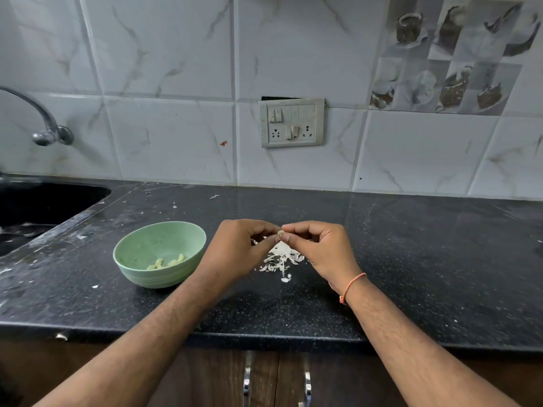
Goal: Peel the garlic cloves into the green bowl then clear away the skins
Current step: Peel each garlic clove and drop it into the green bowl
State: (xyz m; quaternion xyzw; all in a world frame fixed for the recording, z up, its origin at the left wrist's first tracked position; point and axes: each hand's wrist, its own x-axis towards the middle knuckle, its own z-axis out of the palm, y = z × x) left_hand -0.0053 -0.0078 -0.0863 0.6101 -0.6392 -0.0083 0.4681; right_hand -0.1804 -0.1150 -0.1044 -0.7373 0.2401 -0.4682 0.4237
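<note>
Pinching a small pale garlic clove between them, the left hand and the right hand meet fingertip to fingertip above the dark speckled tabletop, each with thumb and forefinger closed on the clove and the other fingers curled underneath. An orange thread band circles the right wrist. Directly below the hands, on the tabletop, lies a loose heap of white papery skins, with a few stray flakes just in front of it; the left hand covers the heap's left edge. To the left of the left hand, close beside its wrist, stands the green bowl, upright, with a handful of peeled yellowish cloves lying on its bottom. More scraps of skin and pale smears are scattered over the tabletop around the bowl and toward the black sink at far left, above which a curved metal tap comes out of the wall. Behind everything rises a wall of white marbled tiles, with a switch and socket plate straight beyond the hands and a patch of picture tiles at upper right. Under the tabletop's front edge, between the forearms, two metal handles show on brown cupboard doors.
</note>
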